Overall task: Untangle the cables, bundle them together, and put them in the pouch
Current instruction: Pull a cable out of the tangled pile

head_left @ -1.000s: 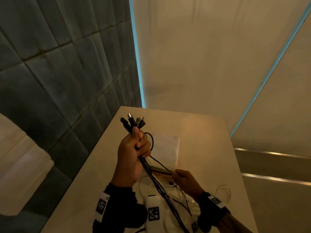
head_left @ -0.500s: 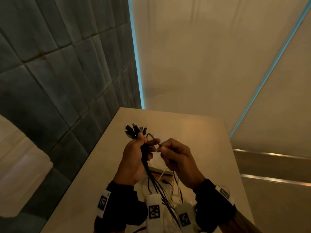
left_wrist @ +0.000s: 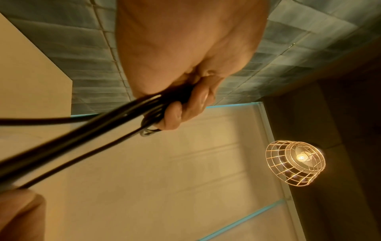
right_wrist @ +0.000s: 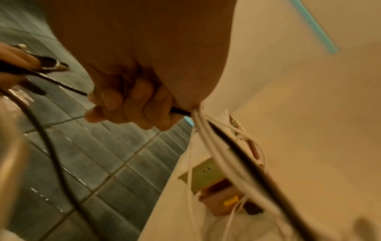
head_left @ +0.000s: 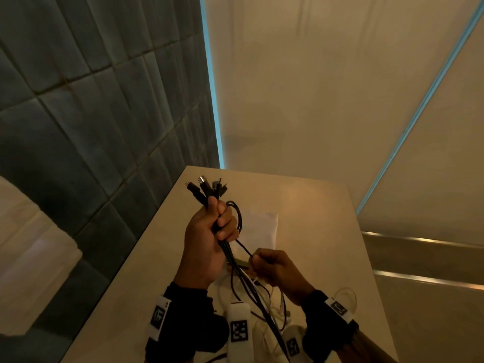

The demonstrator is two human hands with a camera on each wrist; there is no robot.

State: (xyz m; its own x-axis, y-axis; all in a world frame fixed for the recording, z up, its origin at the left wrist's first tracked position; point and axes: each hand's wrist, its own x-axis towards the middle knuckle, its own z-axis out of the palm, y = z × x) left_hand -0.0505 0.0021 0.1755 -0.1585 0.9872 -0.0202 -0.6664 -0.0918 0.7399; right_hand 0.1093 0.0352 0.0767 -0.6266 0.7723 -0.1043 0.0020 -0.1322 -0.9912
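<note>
My left hand (head_left: 209,237) is raised over the table and grips a bunch of black cables (head_left: 230,255), whose plugs (head_left: 205,187) fan out above the fist. In the left wrist view the cables (left_wrist: 86,135) run out of the curled fingers (left_wrist: 181,112). My right hand (head_left: 272,265) is lower and to the right, its fingers (right_wrist: 132,104) curled round one thin black cable (head_left: 242,244) that loops out of the bunch. White cables (right_wrist: 208,140) trail below that hand. The white pouch (head_left: 262,226) lies flat on the table behind both hands.
The beige table (head_left: 314,231) stands against a grey tiled wall (head_left: 91,127) on the left. A small green box (right_wrist: 206,172) and a pink item (right_wrist: 218,205) lie among loose white cables (head_left: 272,302) near the front edge. A caged lamp (left_wrist: 294,163) hangs overhead.
My right hand went up to the bunch beside the left fist, then slid down and right along the thin black cable. The left hand rose slightly, still gripping the bunch.
</note>
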